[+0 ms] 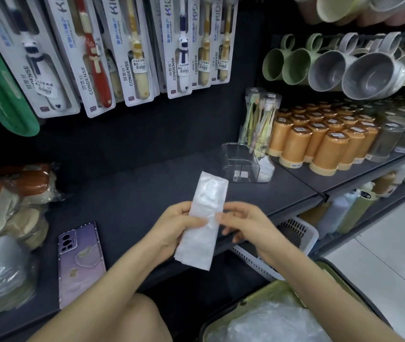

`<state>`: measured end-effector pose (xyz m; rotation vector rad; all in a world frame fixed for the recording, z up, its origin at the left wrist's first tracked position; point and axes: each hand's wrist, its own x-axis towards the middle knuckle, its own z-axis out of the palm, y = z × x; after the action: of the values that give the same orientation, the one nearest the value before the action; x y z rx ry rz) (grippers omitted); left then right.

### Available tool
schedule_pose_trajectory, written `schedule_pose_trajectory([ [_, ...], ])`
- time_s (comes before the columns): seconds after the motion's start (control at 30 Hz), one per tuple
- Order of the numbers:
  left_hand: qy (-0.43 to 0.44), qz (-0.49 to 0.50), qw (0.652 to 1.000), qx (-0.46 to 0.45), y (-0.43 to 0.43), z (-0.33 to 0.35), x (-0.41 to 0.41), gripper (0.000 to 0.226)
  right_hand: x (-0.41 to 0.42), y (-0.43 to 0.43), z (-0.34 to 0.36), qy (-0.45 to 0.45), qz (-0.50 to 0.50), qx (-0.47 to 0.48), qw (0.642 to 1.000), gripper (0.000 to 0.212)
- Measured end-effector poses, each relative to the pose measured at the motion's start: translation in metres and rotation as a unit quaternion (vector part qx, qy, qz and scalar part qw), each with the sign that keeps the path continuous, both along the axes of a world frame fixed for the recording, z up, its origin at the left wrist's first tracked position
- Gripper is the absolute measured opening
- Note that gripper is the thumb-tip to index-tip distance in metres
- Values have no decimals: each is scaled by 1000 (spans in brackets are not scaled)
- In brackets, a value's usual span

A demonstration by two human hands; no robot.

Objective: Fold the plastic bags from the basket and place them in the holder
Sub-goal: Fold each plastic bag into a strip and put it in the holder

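I held the folded plastic bag point(205, 206) above the shelf point(127, 193), my left hand point(180, 227) gripping its middle and my right hand point(244, 224) pinching its edge, the clear holder point(236, 154) just beyond.

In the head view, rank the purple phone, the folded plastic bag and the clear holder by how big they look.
Largest, about alike so unranked: purple phone, folded plastic bag.
Smallest: clear holder, though farther away.

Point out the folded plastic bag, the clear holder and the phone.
folded plastic bag point(206, 199), head view, upper half of the strip.
clear holder point(233, 159), head view, front wall.
phone point(81, 264), head view, back cover.
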<state>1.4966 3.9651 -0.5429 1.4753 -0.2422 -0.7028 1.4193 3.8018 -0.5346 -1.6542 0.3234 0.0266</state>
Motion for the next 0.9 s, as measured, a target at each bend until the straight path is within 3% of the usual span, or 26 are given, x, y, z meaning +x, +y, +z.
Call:
schedule_pose_trajectory([
  [0.13,28,27,999,-26,-4,-2,-12,24,-5,13,-9,-16,-29,71,997,16],
  [0.3,40,39,998,-33,-3,0,-14,29,-6,20,-8,-87,-38,66,993,14],
  [0.43,101,13,992,-71,7,4,-8,28,-7,15,-9,-170,-35,-41,984,24],
  [0.53,153,-34,987,-43,14,9,-5,47,-8,6,-14,-277,-23,-207,938,29],
  [0.6,109,-81,991,2,13,11,-4,49,-6,0,-17,-335,-5,-274,902,23],
  [0.67,41,-116,992,30,10,13,-5,30,-5,-7,-18,-347,8,-295,890,21],
  [0.73,-11,-106,993,50,5,11,-3,30,-8,-19,-15,-317,39,-271,908,24],
  [0.83,-120,-84,986,83,-4,10,2,36,-14,-37,-2,-216,79,-111,967,41],
  [0.9,-197,-85,971,105,-12,11,3,30,-12,-44,3,-160,66,-51,984,35],
])
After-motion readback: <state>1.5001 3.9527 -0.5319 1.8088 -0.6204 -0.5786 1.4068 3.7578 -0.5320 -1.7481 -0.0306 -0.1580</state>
